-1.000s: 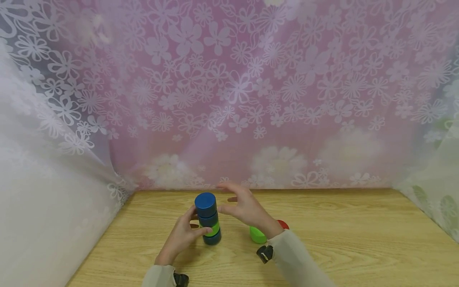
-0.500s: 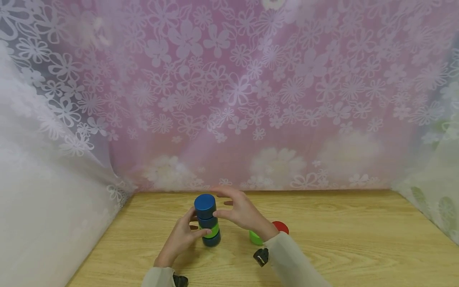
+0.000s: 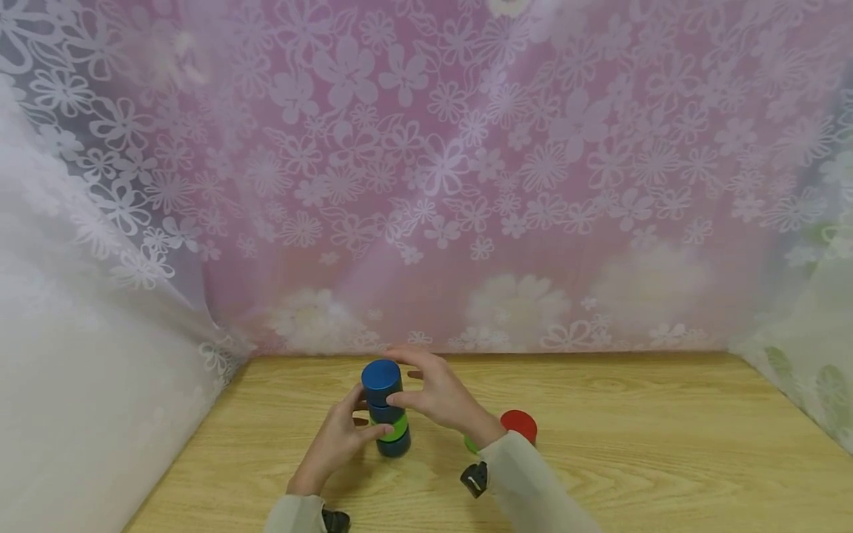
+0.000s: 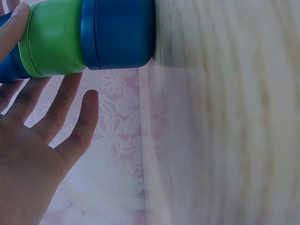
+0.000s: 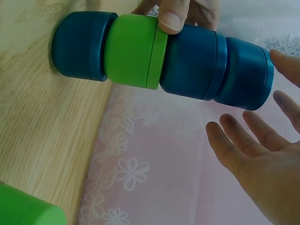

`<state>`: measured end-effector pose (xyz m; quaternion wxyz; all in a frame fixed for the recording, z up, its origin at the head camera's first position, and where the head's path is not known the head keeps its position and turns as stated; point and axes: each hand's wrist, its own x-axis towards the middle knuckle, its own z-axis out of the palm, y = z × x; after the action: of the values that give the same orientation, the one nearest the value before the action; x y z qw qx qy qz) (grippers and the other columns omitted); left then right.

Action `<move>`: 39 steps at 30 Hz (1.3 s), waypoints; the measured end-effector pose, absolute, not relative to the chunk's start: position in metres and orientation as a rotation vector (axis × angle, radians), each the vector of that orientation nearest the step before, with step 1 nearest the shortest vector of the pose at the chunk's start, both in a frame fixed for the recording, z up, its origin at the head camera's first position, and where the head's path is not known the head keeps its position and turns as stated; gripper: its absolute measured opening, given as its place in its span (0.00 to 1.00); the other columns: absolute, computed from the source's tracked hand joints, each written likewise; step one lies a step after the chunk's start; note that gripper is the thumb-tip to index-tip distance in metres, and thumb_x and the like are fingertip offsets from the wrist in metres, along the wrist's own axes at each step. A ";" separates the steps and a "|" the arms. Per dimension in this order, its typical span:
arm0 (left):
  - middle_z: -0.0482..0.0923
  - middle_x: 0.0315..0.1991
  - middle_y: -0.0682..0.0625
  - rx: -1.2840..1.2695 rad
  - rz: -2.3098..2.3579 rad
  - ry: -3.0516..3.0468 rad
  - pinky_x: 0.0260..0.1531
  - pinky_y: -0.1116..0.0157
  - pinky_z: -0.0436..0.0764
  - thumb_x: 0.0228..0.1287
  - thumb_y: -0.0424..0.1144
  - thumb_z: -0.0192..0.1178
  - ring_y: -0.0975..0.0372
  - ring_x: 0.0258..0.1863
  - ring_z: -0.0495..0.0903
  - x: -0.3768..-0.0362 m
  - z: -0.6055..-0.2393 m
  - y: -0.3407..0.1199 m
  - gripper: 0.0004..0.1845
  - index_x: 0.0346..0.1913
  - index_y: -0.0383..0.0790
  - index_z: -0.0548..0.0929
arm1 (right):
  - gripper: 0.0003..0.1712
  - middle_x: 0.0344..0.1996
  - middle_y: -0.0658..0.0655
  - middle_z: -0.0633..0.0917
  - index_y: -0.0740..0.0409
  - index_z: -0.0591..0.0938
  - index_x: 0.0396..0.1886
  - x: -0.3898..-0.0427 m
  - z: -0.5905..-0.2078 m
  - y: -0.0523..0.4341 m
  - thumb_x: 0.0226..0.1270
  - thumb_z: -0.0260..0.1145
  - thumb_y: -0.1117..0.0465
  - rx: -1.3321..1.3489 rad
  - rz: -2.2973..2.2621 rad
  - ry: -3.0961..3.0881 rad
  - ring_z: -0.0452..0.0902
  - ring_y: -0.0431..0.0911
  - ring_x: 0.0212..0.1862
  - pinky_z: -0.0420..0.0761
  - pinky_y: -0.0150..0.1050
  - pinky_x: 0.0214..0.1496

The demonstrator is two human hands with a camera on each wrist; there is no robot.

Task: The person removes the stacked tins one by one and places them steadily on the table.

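Note:
Four small round tins stand stacked upright on the table. From the bottom they are a blue tin [image 5: 79,45], a green tin [image 5: 132,51], a blue tin [image 5: 191,62] and another blue tin [image 3: 382,381] on top, which sits slightly off line. My left hand [image 3: 333,450] grips the stack around the green tin and the blue one over it, thumb in front and fingers behind. At the top, my right hand [image 3: 440,392] is spread, its thumb tip at the upper tin's edge. In the right wrist view its fingers stay apart from the tin.
A red tin [image 3: 519,425] and a green tin [image 3: 470,443], partly hidden by the right wrist, stand right of the stack on the wooden table [image 3: 666,444]. Flowered cloth [image 3: 426,185] hangs behind the table and along both sides.
My right hand has moved left to the top blue tin, its thumb now overlapping that tin. More of the red tin shows, less of the loose green one. The left hand keeps its grip.

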<state>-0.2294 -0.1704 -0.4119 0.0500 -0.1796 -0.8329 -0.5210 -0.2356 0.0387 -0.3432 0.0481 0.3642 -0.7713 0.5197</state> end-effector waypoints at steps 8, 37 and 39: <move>0.77 0.59 0.37 -0.576 -1.576 -2.546 0.47 0.46 0.83 0.60 0.33 0.74 0.43 0.54 0.79 -0.229 -0.411 -0.171 0.36 0.70 0.31 0.70 | 0.29 0.68 0.64 0.74 0.62 0.78 0.66 -0.237 -0.346 0.035 0.65 0.73 0.70 1.096 1.553 -2.352 0.71 0.63 0.66 0.77 0.62 0.60; 0.78 0.59 0.39 -0.584 -1.594 -2.522 0.47 0.48 0.83 0.60 0.32 0.74 0.46 0.53 0.79 -0.229 -0.411 -0.172 0.37 0.71 0.33 0.70 | 0.12 0.63 0.64 0.76 0.64 0.85 0.46 -0.239 -0.351 0.027 0.64 0.73 0.72 1.071 1.526 -2.312 0.74 0.62 0.63 0.79 0.57 0.59; 0.78 0.58 0.38 -0.590 -1.589 -2.520 0.47 0.48 0.84 0.60 0.32 0.74 0.45 0.54 0.79 -0.229 -0.411 -0.172 0.37 0.70 0.33 0.70 | 0.12 0.63 0.64 0.76 0.64 0.85 0.46 -0.238 -0.350 0.028 0.63 0.73 0.72 1.062 1.520 -2.315 0.74 0.62 0.63 0.79 0.56 0.59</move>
<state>-0.2286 -0.1717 -0.4111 0.0524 -0.1940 -0.8287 -0.5225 -0.2376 0.0280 -0.3503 0.0877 0.3566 -0.7776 0.5103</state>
